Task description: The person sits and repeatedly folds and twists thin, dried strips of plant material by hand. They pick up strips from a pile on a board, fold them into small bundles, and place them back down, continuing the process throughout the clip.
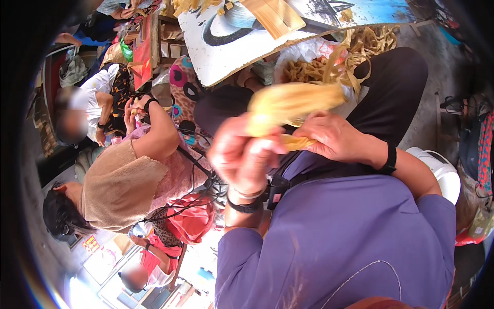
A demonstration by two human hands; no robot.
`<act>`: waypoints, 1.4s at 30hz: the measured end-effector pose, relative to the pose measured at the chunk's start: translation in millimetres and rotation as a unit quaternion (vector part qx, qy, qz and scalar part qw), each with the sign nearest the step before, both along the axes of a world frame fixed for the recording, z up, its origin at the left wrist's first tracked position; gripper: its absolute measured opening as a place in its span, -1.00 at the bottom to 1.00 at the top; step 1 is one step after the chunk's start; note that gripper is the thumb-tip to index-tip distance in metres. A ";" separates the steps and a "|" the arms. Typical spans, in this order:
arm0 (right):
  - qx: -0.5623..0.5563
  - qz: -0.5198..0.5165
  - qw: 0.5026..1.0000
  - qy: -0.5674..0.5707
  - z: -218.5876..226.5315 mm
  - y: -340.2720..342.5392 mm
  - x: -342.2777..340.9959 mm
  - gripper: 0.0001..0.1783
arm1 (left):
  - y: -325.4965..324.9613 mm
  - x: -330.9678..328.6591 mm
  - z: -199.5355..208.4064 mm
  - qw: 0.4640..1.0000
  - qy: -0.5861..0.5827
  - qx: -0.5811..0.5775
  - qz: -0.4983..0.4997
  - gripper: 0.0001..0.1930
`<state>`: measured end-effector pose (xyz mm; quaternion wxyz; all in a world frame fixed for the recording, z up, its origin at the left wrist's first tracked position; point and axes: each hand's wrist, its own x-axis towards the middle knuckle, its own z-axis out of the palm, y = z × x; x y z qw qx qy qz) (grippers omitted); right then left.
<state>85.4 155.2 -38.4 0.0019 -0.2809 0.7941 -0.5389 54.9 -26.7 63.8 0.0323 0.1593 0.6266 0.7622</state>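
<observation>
Over my lap, a bundle of flat yellow strips (293, 105) is held up and smeared by motion. I cannot tell what the strips are made of. My left hand (244, 154), blurred too, is closed at the bundle's left end, its fingers curled round the strips. A short yellow length (298, 142) runs between both hands. At its right end my right hand (332, 135) pinches it between thumb and fingers. More loose yellow strips (309, 72) lie heaped beyond my hands, partly in a clear plastic bag.
A white painted board (226, 56) forms a tabletop ahead, with a wooden block (275, 18) on it. At my left sits a person with a brown towel (123, 185) over the shoulders. Other people sit farther left. A red bag (190, 219) and dark cables lie between us.
</observation>
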 end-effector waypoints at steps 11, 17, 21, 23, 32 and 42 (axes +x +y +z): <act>-0.406 -0.174 0.836 -0.325 9.1 93.0 -6.9 -0.70 | -16.0 -33.8 -23.7 0.970 -0.075 -0.190 0.132 -0.57; -0.536 -0.094 0.777 -0.317 47.5 51.6 -28.2 -0.57 | 34.1 -26.9 -50.5 0.955 0.052 -0.271 -0.106 -0.65; -0.377 -0.011 0.894 -0.241 54.0 24.0 -46.0 -0.35 | 46.0 -26.3 -83.5 0.982 -0.041 -0.132 -0.130 -0.80; -0.201 -0.029 0.959 -0.195 35.4 28.6 -40.4 -0.39 | 38.6 -31.2 -76.1 0.982 -0.165 0.000 -0.091 -0.77; 0.029 -0.067 0.955 -0.289 19.4 115.2 3.2 -0.83 | -41.7 -54.8 -94.3 0.951 -0.297 0.085 0.031 -0.69; 0.135 -0.206 0.939 -0.241 50.3 199.7 28.3 -0.88 | -61.3 -81.0 -111.2 0.945 -0.310 0.093 0.049 -0.72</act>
